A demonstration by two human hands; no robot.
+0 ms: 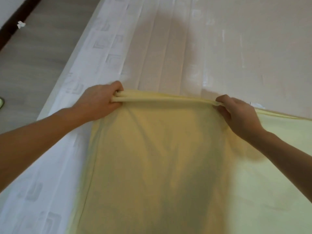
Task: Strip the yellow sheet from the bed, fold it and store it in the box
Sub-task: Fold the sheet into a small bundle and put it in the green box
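At the far edge of the yellow sheet [160, 157], your left hand [99, 100] is clenched on the cloth, fingers curled round two rolled layers of the hem, knuckles up. Your right hand [236, 112] grasps the same hem further right, pinching it between thumb and curled fingers. Both forearms reach in from the lower corners. The hem runs taut in a straight line between the two hands.

The sheet falls from that line toward you and fills the lower middle of the view, with soft creases fanning down from each grip. It lies on the bed [219, 48], covering the near part. Past your right hand it goes on to the right, flat on the bed, and reads paler there. Its left edge runs just inside the bed's left side.

Beyond the hands the bed top is bare, pinkish-beige, glossy, with long straight creases. A dark shadow [162, 36] falls on it above the hem. A white border [94, 53] with faint grey square marks runs along the bed's left side.

Left of that is grey floor [33, 56]. A small white scrap [21, 24] lies on it near a dark skirting board [18, 19]. Something green [1, 103] shows at the left edge, too cropped to tell.
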